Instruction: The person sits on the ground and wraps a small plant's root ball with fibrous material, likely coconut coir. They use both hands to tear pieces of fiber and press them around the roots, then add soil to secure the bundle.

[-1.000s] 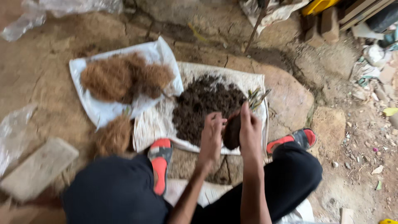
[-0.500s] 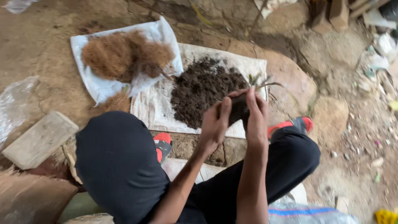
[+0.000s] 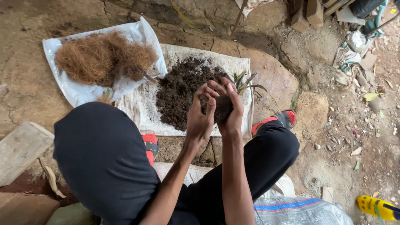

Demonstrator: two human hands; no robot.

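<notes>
Dark crumbly soil ball (image 3: pixel 223 109) with thin green leaves sprouting beyond the fingers sits clamped between left hand (image 3: pixel 200 118) and right hand (image 3: pixel 233 112), above the dark soil heap (image 3: pixel 179 89); probably fragile, best cupped underneath.

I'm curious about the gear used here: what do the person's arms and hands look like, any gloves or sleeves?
Both arms are bare along all that shows, with no sleeves in view. The left hand and right hand wear no gloves, and no rings, watch or bands can be seen. The fingers are slim.
</notes>
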